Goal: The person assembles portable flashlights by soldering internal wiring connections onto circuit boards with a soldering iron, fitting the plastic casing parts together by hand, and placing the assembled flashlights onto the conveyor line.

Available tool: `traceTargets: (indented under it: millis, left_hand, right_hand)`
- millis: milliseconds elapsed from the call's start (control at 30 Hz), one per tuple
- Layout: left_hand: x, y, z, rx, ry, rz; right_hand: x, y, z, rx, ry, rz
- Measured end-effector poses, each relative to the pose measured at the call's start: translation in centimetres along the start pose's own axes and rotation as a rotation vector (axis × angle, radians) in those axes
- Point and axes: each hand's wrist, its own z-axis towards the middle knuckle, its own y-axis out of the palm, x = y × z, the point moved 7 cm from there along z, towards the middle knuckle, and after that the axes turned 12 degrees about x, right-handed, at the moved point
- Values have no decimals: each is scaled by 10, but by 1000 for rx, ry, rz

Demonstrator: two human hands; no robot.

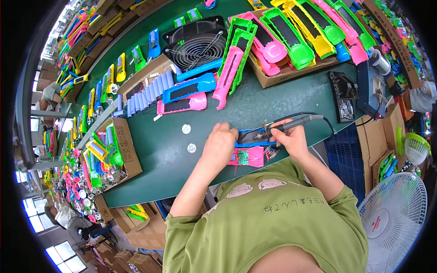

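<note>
My right hand grips a soldering iron with a black cable. The iron's tip end points left, over a blue plastic casing lying on the green table. My left hand is closed at the casing's left end, its fingertips curled down; what they pinch is hidden. Nearer to me lies a pink casing with a small green circuit board and thin wires. At that casing's right end sits a shiny round lamp part.
Ahead are loose casings, a black fan, a row of lilac cylinders and a cardboard box of casings. A solder spool tops a blue unit at right. Another box stands left; a white fan lower right.
</note>
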Motion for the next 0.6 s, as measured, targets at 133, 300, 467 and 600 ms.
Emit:
traceTargets:
  millis: [133,300,467,600]
  left_hand:
    - [2,0,0,-2,18,31]
    - [3,-1,1,-22,11,36]
    - [4,0,3,-15,5,52]
    - [6,-3,3,-11,18,99]
  right_hand:
    - [-2,0,-1,-14,5,-22]
    - [-2,-5,-2,-46,-6,-7]
    - [-20,-21,-17,64,-241,158]
    - [-39,-36,-40,108,-612,-203]
